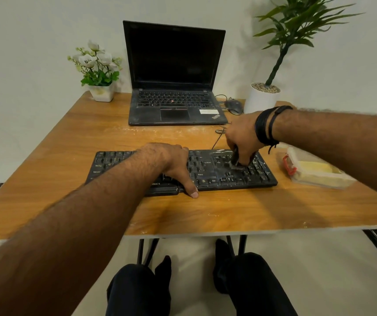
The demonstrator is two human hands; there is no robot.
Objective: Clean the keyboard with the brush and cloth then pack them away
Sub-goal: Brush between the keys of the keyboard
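The keyboard (205,172), near the table's (46,156) front edge, is pressed flat by the left hand (171,165), fingers relaxed; the brush (236,159) is gripped by the right hand (242,137) on its right-hand keys

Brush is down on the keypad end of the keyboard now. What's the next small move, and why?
Probably sweep the brush leftward along the keys: the right hand grips it over the keyboard's dusty right end, and the left hand steadies the board.
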